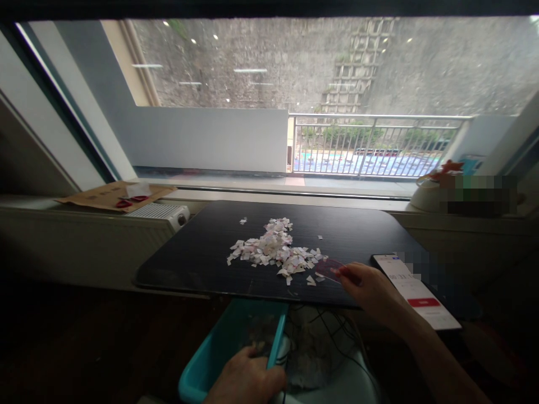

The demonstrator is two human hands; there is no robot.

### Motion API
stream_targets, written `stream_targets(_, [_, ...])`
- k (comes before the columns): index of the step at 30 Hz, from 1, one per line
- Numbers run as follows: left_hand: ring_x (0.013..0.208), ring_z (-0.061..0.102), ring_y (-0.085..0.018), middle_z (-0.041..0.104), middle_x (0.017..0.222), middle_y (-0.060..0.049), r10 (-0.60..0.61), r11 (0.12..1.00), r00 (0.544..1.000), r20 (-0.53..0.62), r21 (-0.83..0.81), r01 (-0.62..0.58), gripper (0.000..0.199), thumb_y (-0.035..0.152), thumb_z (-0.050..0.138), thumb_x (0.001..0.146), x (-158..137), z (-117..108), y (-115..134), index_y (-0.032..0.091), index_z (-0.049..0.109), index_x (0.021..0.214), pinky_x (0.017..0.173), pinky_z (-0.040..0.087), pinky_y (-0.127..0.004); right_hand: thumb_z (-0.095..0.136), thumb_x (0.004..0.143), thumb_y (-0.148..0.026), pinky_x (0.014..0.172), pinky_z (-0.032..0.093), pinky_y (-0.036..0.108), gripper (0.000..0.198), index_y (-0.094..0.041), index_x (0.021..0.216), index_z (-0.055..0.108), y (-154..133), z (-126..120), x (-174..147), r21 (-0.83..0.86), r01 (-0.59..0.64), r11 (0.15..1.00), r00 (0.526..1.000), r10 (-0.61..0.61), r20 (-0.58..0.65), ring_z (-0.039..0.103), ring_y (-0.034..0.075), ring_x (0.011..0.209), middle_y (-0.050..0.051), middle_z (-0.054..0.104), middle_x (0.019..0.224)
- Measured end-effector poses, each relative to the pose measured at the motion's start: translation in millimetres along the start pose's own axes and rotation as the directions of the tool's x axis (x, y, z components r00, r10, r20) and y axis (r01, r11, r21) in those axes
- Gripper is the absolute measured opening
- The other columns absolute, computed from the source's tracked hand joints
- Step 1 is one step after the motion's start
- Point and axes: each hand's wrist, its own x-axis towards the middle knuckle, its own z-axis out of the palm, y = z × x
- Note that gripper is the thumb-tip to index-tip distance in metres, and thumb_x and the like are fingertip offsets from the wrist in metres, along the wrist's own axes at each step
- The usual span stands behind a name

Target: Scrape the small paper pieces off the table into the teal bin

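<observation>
A loose heap of small white paper scraps (pixel 269 244) lies on the dark table (pixel 345 224). My right hand (pixel 364 280) is closed on a thin, see-through reddish card (pixel 330 270), whose far edge is at the right side of the heap. Below the table's front edge, my left hand (pixel 250 379) grips the rim of a turquoise plastic bin (pixel 236 320), with the thumb outside and the fingers inside. Some pale bits show dimly inside the bin. A few stray scraps lie apart from the heap.
A phone (pixel 415 297) with a timer on its screen lies at the table's right. Red-handled scissors (pixel 130 201) rest on a brown paper bag (pixel 101 194) at the left sill. Dark cables (pixel 332 331) hang over a pale container beside the bin. A window spans the back.
</observation>
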Motion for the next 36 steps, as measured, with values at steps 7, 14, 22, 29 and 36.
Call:
stream_targets(7, [0.084,0.065,-0.023,0.069,0.087,-0.003,-0.021,1.0,0.998,0.057,-0.015,0.022,0.014,0.012,0.057,0.081,4.3,-4.9,1.7,0.021,0.064,0.089,0.089,0.04,-0.034,0.047,0.086,-0.031,0.062,0.042,0.027,0.027,-0.018,0.088,0.07,3.6,-2.7,-1.3,0.004,-0.014,1.0,1.0,0.014,-0.001,0.062,0.017,0.069,0.004,0.07,0.082])
stream_targets(14, [0.081,0.064,-0.021,0.068,0.081,0.001,0.008,1.0,1.0,-0.009,0.007,-0.008,0.013,0.012,0.056,0.081,0.1,-2.0,1.1,0.023,0.062,0.086,0.089,0.04,-0.033,0.046,0.086,-0.032,0.06,0.041,0.026,0.027,-0.019,0.083,0.07,0.4,-3.1,-1.3,0.015,-0.005,1.0,1.0,0.005,-0.016,0.061,0.016,0.066,0.004,0.069,0.079])
stream_targets(22, [0.063,0.065,-0.022,0.069,0.072,-0.001,0.232,0.969,0.972,0.038,0.075,-0.234,0.003,0.025,0.066,0.084,35.3,23.9,16.7,0.024,0.067,0.086,0.081,0.045,-0.037,0.047,0.086,-0.03,0.056,0.037,0.026,0.025,-0.019,0.076,0.068,3.1,-19.4,-14.7,-0.019,0.037,0.999,0.997,-0.036,0.071,0.057,0.015,0.061,0.002,0.066,0.07])
stream_targets(29, [0.058,0.066,-0.022,0.07,0.066,-0.003,0.307,0.934,0.944,0.124,0.153,-0.324,0.005,0.022,0.073,0.079,59.6,-9.6,48.5,0.02,0.069,0.079,0.075,0.046,-0.036,0.046,0.088,-0.029,0.058,0.037,0.026,0.028,-0.019,0.072,0.066,0.4,-19.9,-14.0,-0.026,0.087,0.996,0.992,-0.084,0.093,0.057,0.015,0.062,0.001,0.063,0.07])
stream_targets(36, [0.062,0.068,-0.023,0.072,0.071,-0.007,0.307,0.921,0.931,0.197,0.186,-0.343,0.006,0.024,0.071,0.082,65.2,-26.0,61.8,0.018,0.069,0.083,0.076,0.046,-0.036,0.048,0.089,-0.028,0.054,0.036,0.023,0.025,-0.02,0.071,0.064,0.0,-17.2,-22.7,0.078,0.091,0.993,0.99,-0.099,0.101,0.053,0.012,0.059,-0.001,0.06,0.069])
